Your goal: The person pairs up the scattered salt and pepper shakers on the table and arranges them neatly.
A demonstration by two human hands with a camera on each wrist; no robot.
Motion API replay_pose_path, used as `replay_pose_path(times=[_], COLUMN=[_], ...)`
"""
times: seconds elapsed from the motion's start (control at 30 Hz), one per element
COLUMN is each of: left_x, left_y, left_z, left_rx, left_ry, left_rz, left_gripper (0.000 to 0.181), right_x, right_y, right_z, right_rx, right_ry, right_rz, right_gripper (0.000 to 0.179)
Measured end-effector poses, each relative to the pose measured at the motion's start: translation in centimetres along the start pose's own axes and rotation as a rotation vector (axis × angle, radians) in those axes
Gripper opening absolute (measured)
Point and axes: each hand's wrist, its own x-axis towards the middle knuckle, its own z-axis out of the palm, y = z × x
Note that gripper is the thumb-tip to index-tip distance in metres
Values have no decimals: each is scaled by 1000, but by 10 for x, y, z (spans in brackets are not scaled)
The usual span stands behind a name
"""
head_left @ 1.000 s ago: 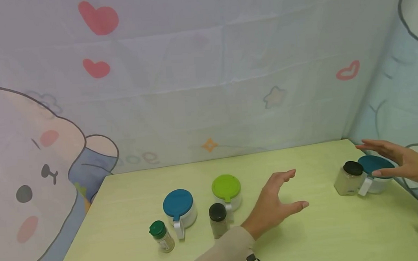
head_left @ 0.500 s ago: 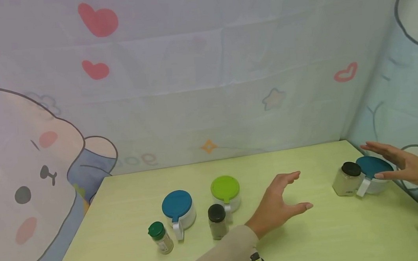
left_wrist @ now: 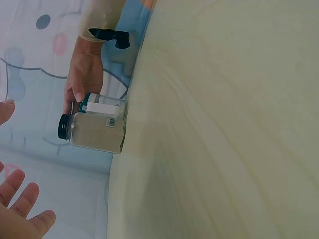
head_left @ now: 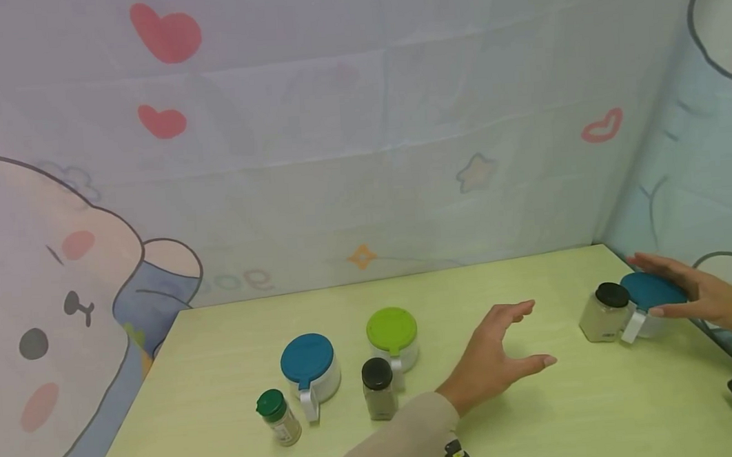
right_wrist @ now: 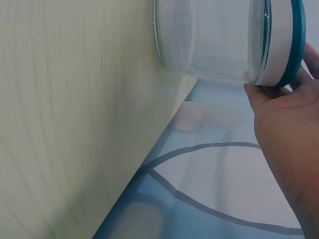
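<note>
At the table's right end, my right hand (head_left: 708, 300) spans the blue lid of a clear jar with a white handle (head_left: 658, 292), thumb on the near side and fingers at the far side. In the right wrist view, thumb and fingers lie against the lid rim of this clear jar (right_wrist: 222, 40). Directly left of it stands a square black-capped spice jar (head_left: 605, 316); in the left wrist view this spice jar (left_wrist: 97, 132) holds pale contents. My left hand (head_left: 487, 360) hovers over the table's middle, thumb and fingers spread apart, holding nothing.
Left of my left hand stand a green-lidded jar (head_left: 393, 330), another black-capped spice jar (head_left: 379, 390), another blue-lidded jar (head_left: 309, 362) and a green-capped shaker (head_left: 279, 418). A printed cloth (head_left: 312, 155) hangs behind the pale table (head_left: 219, 395).
My right hand has come lower and closer round the blue lid. My left hand has drifted slightly right, still spread. The jars stay in place; the head view has shifted a little.
</note>
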Motion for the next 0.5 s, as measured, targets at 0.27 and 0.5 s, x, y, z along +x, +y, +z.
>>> replay_pose_path(times=[0.27,0.5], left_x=[4,9], left_y=[2,3], left_z=[3,5], left_rx=[10,10], left_ry=[-16,-23], left_rz=[4,21], left_gripper=[74,74], right_x=[-2,-4], right_y=[6,8], right_z=[1,1], right_rx=[30,17], right_ry=[-11,-25], right_rz=[67,87], right_gripper=[89,89])
